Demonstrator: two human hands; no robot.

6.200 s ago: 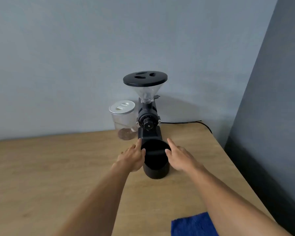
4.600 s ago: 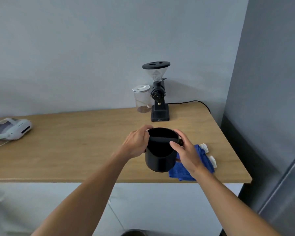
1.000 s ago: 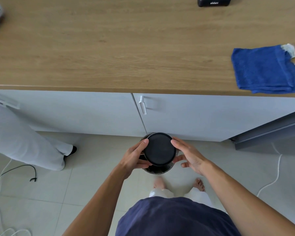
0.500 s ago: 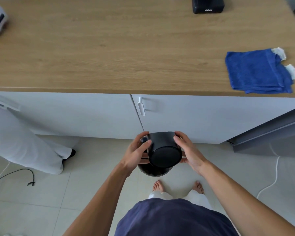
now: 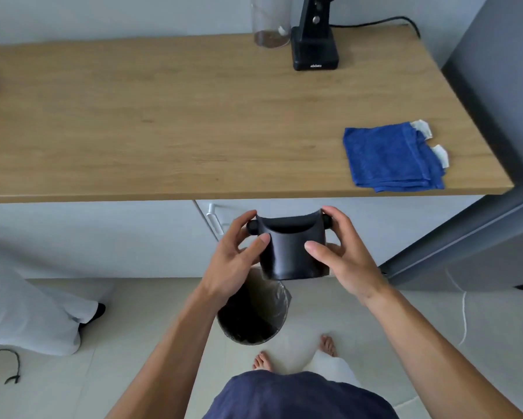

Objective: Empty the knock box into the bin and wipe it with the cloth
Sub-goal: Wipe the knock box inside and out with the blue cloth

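The black knock box (image 5: 292, 247) is upright in the air in front of the white cabinet, its knock bar sticking out at both sides. My left hand (image 5: 234, 258) grips its left side and my right hand (image 5: 343, 257) grips its right side. Below it on the floor stands the small round bin (image 5: 252, 316) with a dark liner and dark grounds inside; my left wrist hides part of its rim. The folded blue cloth (image 5: 391, 157) lies on the wooden counter (image 5: 169, 116) at the right, near the front edge.
A black grinder base (image 5: 314, 48) and a clear jar (image 5: 271, 22) stand at the back of the counter. A grey appliance (image 5: 478, 237) stands at the right. Another person's white-trousered leg (image 5: 27, 306) stands on the floor at the left, with cables beside it.
The knock box was held bottom-up over the bin a second ago; it has been turned back upright and lifted a little. The view has tilted up toward the counter.
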